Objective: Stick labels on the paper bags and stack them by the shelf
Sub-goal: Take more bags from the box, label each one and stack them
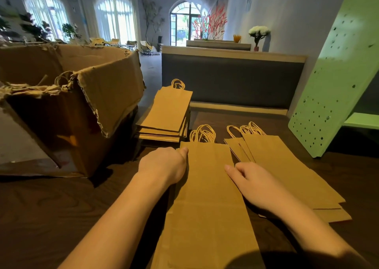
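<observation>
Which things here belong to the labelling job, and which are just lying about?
Job: middle bags, held by left hand and right hand; right bag pile; rear bag stack; green shelf; cardboard box. No labels visible.
Lying about: white flowers; red branches.

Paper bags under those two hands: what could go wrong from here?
The near bag stack is held only at its edges by the left hand and right hand; if lifted, lower bags may slide out. The right bag pile lies fanned right beside it and could scatter if bumped.
</observation>
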The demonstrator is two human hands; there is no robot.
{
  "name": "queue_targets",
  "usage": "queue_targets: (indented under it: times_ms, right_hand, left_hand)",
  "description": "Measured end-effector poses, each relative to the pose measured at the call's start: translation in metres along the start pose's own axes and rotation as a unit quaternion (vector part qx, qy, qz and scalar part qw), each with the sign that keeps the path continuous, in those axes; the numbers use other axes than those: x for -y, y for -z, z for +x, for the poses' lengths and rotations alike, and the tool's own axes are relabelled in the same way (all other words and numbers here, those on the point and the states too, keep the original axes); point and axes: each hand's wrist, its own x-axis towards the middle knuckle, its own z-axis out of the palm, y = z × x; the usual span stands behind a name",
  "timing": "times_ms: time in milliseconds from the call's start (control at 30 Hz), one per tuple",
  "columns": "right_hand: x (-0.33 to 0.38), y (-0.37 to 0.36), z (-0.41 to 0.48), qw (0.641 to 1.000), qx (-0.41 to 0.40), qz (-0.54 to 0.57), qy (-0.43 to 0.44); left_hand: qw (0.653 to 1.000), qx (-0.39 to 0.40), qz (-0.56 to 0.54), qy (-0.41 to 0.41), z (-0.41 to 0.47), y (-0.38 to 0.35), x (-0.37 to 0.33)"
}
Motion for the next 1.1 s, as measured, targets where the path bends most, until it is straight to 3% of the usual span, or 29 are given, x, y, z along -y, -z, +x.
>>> queue_targets:
  times_ms: [67,167,267,367,433,533,700,867,1100]
  right_hand:
    - [0.002,0.003,0.0,1.0,-0.002,0.002,-0.006]
    - [-0.004,0.014,0.002,0.997,-0.057,0.009,-0.054]
    - [-0.014,0.027,0.007,0.977,-0.145,-0.082,-0.131]
    - [-0.026,0.029,0.008,0.962,-0.065,-0.15,-0.221]
    - [-0.031,0.025,0.008,0.958,-0.013,-0.15,-0.245]
    - [-0.027,0.026,0.007,0.96,-0.024,-0.159,-0.231]
    - [-0.019,0.037,0.003,0.953,-0.053,-0.202,-0.22]
    - [-0.028,0.035,0.005,0.943,0.024,-0.154,-0.295]
    - [-0.029,0.037,0.004,0.951,-0.009,-0.156,-0.266]
  left_hand:
    - [0.999,-0.026,-0.031,0.014,0.002,-0.001,0.003]
    - [0.988,-0.148,-0.05,-0.003,0.005,0.0,0.005]
    - [0.946,-0.262,-0.134,-0.135,0.004,0.003,0.002]
    - [0.914,-0.212,-0.178,-0.296,-0.006,-0.003,-0.008]
    - [0.92,-0.151,-0.144,-0.333,-0.007,-0.01,-0.013]
    - [0.927,-0.15,-0.089,-0.332,-0.001,-0.021,-0.013]
    - [0.925,-0.161,-0.114,-0.323,0.002,-0.025,-0.013]
    - [0.926,-0.155,-0.125,-0.321,0.001,-0.025,-0.013]
    - [0.925,-0.152,-0.135,-0.32,0.0,-0.025,-0.013]
